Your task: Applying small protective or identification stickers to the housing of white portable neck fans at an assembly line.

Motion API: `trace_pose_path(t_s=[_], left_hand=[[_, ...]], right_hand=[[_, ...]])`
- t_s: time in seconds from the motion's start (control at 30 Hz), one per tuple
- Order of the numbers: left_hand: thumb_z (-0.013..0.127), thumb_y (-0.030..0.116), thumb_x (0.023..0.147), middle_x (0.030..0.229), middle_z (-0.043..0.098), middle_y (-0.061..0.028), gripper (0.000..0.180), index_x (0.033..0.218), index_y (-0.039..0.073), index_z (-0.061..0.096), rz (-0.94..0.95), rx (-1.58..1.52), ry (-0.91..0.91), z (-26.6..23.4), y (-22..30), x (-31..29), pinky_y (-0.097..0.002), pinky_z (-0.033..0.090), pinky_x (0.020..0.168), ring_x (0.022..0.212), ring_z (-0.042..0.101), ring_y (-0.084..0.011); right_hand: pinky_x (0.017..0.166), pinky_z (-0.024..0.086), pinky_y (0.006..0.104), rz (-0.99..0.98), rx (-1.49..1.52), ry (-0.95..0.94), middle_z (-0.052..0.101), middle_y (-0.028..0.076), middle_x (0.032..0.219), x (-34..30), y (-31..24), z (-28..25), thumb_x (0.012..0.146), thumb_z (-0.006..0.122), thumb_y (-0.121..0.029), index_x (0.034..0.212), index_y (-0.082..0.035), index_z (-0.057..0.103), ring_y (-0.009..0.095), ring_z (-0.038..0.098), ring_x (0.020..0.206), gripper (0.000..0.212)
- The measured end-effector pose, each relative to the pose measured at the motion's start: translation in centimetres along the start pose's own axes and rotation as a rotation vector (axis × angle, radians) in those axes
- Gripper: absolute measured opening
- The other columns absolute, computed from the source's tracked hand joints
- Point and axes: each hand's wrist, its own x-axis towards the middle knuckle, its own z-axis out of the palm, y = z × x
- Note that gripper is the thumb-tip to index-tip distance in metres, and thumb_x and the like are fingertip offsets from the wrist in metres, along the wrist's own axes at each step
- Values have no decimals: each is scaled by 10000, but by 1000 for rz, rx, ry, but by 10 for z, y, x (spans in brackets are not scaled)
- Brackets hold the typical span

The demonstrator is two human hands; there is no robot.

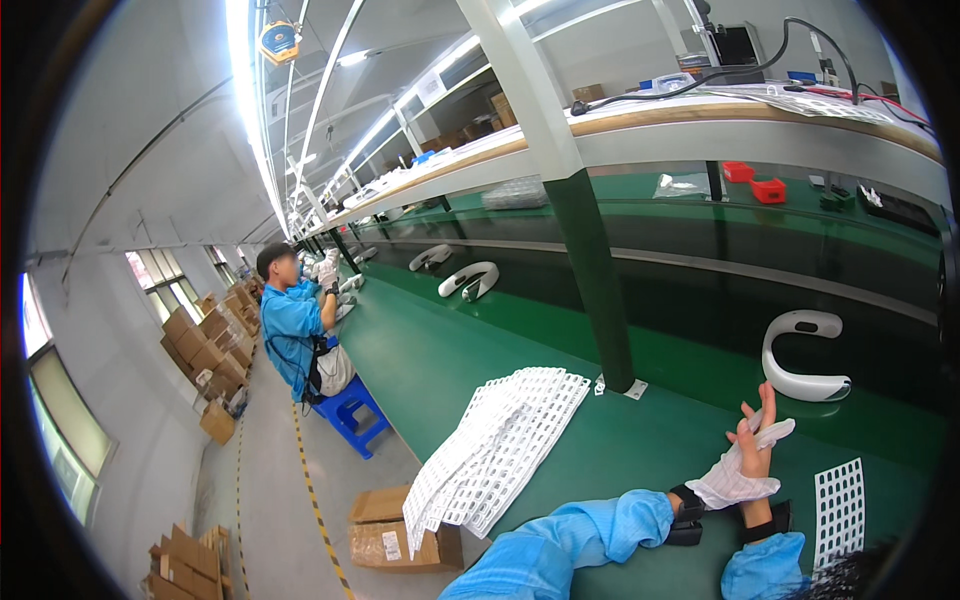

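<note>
My left hand (738, 477), in a white glove, lies against my right hand (757, 440) at the lower right, and the two overlap. My left hand's gloved fingers are stretched out. The right hand looks bare, its fingers apart and pointing up; I see nothing held in either. Just beyond the fingertips lies a white C-shaped device (785, 378), like a neck massager. A sheet of small dark-marked stickers (839, 515) sits to the right of my wrists. Left of my hands, a fanned stack of similar sticker sheets (500, 450) covers part of the green bench (600, 470).
More white C-shaped devices (470, 280) lie along the dark belt (650, 265). A post (590, 270) rises from the bench, bearing a shelf (740, 140). A co-worker (300, 325) sits farther left. Below the bench edge stands a cardboard box (385, 540). Red bins (768, 191) sit at the back.
</note>
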Motion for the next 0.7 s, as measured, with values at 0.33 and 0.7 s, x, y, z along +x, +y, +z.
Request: trace_pose_path(t_s=[0.33, 0.7], left_hand=[[467, 266, 1011, 1364, 469, -94, 545, 1487, 75, 280, -3, 155, 218, -7, 38, -26, -304, 376, 1030, 1240, 458, -186], [497, 184, 952, 1126, 540, -130, 320, 1225, 22, 456, -168, -94, -7, -137, 290, -35, -285, 470, 849, 1048, 558, -189]], right_hand=[[773, 555, 333, 53, 1, 42, 327, 99, 1505, -7, -17, -1, 910, 524, -317, 1499, -136, 348, 258, 547, 1150, 641], [655, 612, 310, -16, -43, 98, 423, 134, 1391, -9, 0, -22, 924, 489, -131, 939, 51, 680, 213, 612, 971, 265]])
